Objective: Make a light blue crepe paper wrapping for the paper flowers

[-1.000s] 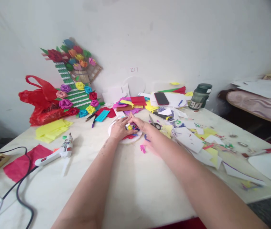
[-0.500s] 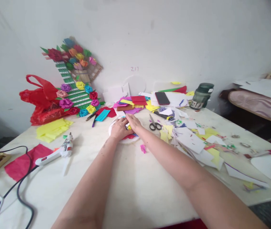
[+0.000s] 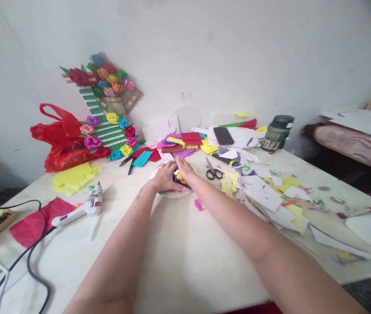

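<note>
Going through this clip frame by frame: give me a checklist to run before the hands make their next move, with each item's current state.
1. Both hands at the work: ok. The left hand and right hand are over the round white piece.
2. Scissors apart from the hands: ok. They lie to the right of the right hand.
3. Glue gun apart from the hands: ok. It is on the table, left of the left forearm.
4. Glue gun heated: cannot tell.
5. Near side of the white piece free of scraps: not ok. A pink scrap lies there.
6. Fingertip hold on the colourful pieces: cannot tell. The hands hide it.
</note>
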Motion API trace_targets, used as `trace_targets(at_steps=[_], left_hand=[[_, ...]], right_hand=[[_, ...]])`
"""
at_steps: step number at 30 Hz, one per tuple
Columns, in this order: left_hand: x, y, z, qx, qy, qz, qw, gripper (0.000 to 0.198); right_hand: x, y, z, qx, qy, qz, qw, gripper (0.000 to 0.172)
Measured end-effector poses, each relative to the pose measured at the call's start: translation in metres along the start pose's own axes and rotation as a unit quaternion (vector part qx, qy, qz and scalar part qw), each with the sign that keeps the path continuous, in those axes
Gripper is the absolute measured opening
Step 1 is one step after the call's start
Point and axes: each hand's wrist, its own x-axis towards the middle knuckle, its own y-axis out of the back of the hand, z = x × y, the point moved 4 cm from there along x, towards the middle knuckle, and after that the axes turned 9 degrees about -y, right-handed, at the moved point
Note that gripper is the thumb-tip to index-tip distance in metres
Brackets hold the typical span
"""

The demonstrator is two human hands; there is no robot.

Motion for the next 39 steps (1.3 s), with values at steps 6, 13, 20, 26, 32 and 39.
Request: trace_targets(at_steps=[6,13,20,26,32,39], left_hand=[[-0.002,-0.003,0.004,0.038,-0.001,0.055,0.998,0.072],[-0.002,-0.003,0.003,0.041,0.027,0.070,0.996,0.054],[-0.003,-0.001,0.000,-0.019,0.045,0.074,0.996,0.083],[-0.010,0.001,-0.001,-0.070,0.045,0.137,0.987,0.112],[-0.009,-0.001,-0.005,-0.124,0.057,0.147,0.980,0.090],[-0.006,-0.007,-0.009,-0.092,0.107,0.131,0.981,0.066]], right_hand=[[-0.004,0.002,0.002,0.068,0.000,-0.028,0.997,0.060],[-0.009,0.005,-0.004,0.031,-0.010,-0.038,0.999,0.060],[-0.001,-0.002,-0.001,-0.053,0.031,0.015,0.998,0.058],[-0.002,-0.003,-0.001,-0.088,0.056,0.023,0.994,0.051],[0.000,-0.007,-0.004,-0.106,0.096,0.008,0.990,0.031],[0.005,-0.005,0.002,-0.045,0.032,-0.011,0.998,0.031]])
